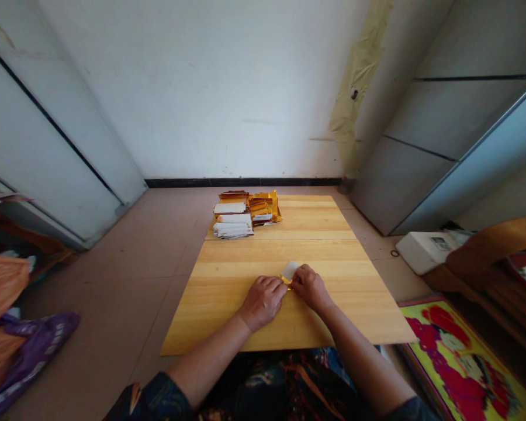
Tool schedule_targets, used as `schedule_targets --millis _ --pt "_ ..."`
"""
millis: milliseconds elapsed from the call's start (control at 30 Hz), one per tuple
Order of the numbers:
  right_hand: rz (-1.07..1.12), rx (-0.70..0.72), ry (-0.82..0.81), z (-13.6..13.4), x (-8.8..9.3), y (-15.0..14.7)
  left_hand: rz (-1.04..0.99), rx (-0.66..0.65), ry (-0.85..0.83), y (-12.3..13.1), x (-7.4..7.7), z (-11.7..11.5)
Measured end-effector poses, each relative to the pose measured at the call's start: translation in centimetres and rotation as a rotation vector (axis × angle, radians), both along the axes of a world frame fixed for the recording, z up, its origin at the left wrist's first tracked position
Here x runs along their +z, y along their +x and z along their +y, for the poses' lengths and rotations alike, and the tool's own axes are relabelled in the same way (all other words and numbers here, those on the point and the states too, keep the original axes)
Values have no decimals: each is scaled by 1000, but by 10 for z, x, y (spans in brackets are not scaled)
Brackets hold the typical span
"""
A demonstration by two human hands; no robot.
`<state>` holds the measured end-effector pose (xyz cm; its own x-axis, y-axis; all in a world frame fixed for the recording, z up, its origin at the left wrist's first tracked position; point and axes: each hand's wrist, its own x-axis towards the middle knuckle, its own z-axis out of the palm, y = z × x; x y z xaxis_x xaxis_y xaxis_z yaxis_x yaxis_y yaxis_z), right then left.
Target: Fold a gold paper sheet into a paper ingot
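Observation:
My left hand (263, 299) and my right hand (310, 286) rest close together on a wooden board (228, 304), both with fingers curled down onto a small sheet of paper (289, 271). The sheet is white on top with a gold edge showing between my hands. Most of it is hidden under my fingers. At the board's far left end lie stacks of the same gold and white papers (245, 213), well away from both hands.
The board lies on a tiled floor before a white wall. Purple and orange bags (13, 333) sit at the left. A colourful mat (460, 362), a wooden chair (495, 245) and a white box (423, 250) are at the right.

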<state>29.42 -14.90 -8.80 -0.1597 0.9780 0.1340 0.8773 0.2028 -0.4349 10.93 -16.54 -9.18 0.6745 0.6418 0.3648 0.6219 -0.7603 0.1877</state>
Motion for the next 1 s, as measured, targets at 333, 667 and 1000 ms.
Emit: schedule_targets --millis 333,667,1000 --pt "160 39 51 1 -5 9 -1 -14 25 -3 1 2" --pt "403 8 160 -10 -14 4 20 28 10 1 -1 -1" --pt "261 -57 185 -15 -17 -7 -1 40 3 2 -3 -3"
